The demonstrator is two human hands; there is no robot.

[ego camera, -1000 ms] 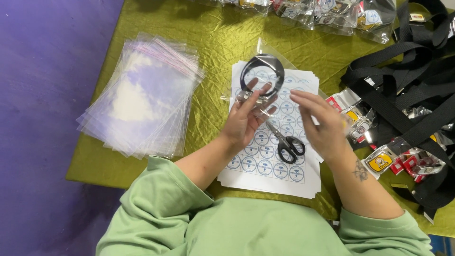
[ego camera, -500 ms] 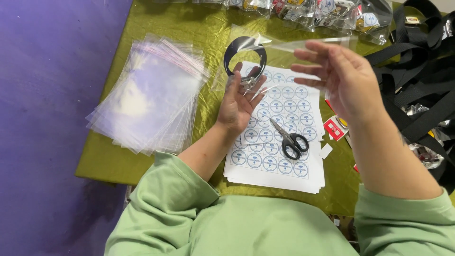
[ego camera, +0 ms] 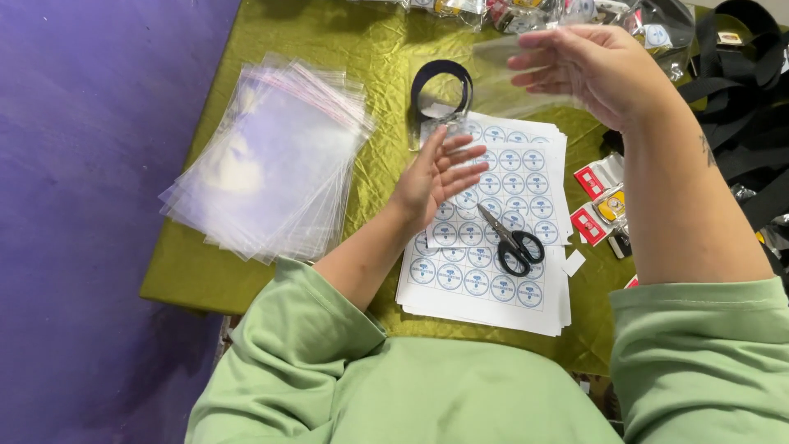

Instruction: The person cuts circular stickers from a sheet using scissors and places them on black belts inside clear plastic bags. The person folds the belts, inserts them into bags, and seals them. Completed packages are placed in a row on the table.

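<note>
The person in the green sweatshirt sits at a table draped in an olive-gold cloth. The right hand is raised at about one o'clock, fingers pinched on a clear plastic bag that hangs in the air above the cloth, its left part reaching toward twelve o'clock. The left hand hovers near the centre, palm down and fingers spread apart, gripping nothing; its fingertips lie over the upper left corner of a stack of sticker sheets printed with rows of round blue-and-white labels.

Just beyond those fingertips, at twelve o'clock from the left hand, a black strap coiled into a loop lies on the cloth, with a small clear clip at its near end touching the top edge of the sheets. A pair of black-handled scissors rests on the sheets at four o'clock from the left hand, blades shut and pointing up-left.

At nine o'clock, well apart from both hands, sits a fanned pile of clear bags. At three o'clock lie small red-and-white packets beside a heap of black straps.
</note>
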